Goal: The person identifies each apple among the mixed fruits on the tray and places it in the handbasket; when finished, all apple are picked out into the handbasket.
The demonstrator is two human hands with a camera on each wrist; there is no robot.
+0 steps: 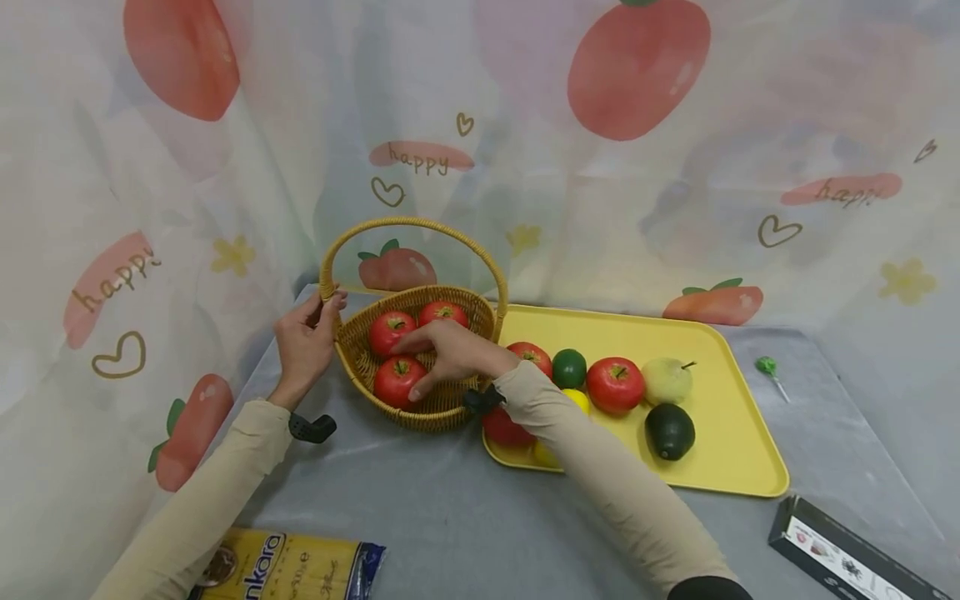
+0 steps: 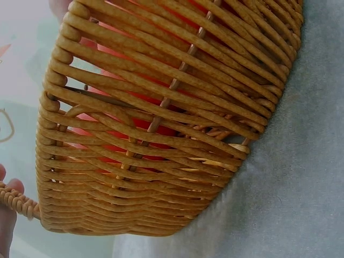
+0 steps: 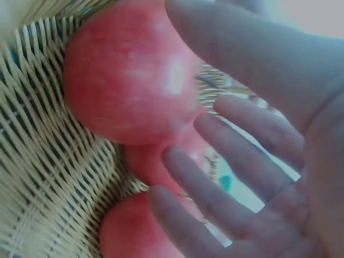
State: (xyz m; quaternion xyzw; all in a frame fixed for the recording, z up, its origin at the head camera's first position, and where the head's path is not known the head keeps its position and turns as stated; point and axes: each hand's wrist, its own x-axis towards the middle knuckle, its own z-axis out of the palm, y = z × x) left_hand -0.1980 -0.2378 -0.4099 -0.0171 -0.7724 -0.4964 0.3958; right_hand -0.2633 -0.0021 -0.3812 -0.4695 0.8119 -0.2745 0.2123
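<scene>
A wicker basket (image 1: 431, 422) with a tall arched handle stands left of the middle, holding three red apples: one nearest the front (image 1: 395, 383), one behind it (image 1: 388, 327) and one at the back (image 1: 444, 312). My left hand (image 1: 306, 343) grips the handle's lower left end between thumb and fingers. Its fingertips (image 2: 6, 228) show around the handle at the edge of the left wrist view. My right hand (image 1: 461, 350) reaches inside the basket over the apples. In the right wrist view its fingers are spread and relaxed beside an apple (image 3: 129, 75), gripping none.
Right of the basket lies a yellow tray (image 1: 735, 450) with more red apples (image 1: 615, 385), a pear (image 1: 667, 381), an avocado (image 1: 670, 432), a green fruit (image 1: 569, 368) and yellow fruit. A noodle packet (image 1: 292, 568), a black box (image 1: 847, 554) and a small green-headed stick (image 1: 767, 365) lie around.
</scene>
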